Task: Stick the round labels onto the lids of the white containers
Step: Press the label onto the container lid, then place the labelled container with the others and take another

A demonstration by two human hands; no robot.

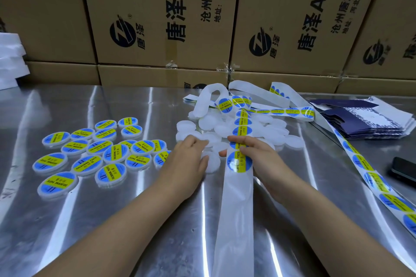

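Labelled white containers (116,153), some twenty with the blue-and-yellow round sticker already on their lids, lie grouped at centre left of the frame and make up the finished share. The unlabelled containers (185,125) form a loose heap at centre, partly hidden under paper, so their number cannot be counted; the task appears well begun but far from complete. One bare container (212,164) lies at the near edge of that heap, touching the thumb of the left hand (191,157), whose fingers curve loosely over its neighbours; whether this grip is closed on anything cannot be told. Just beside it, the next label (238,162) sits on the label strip (234,209), whose bare backing runs to the lower edge of the frame. The right hand (249,150) lays fairly straight fingers across the strip above that label, a flat, unclenched grip pressing down. A tangle of spent backing (209,96) and a second strip (369,177), full of labels, lie at upper centre and right. Around them on the metal table (157,231) are dark blue flat cartons (364,119) and a phone (405,171); cardboard boxes (157,18) stand behind.
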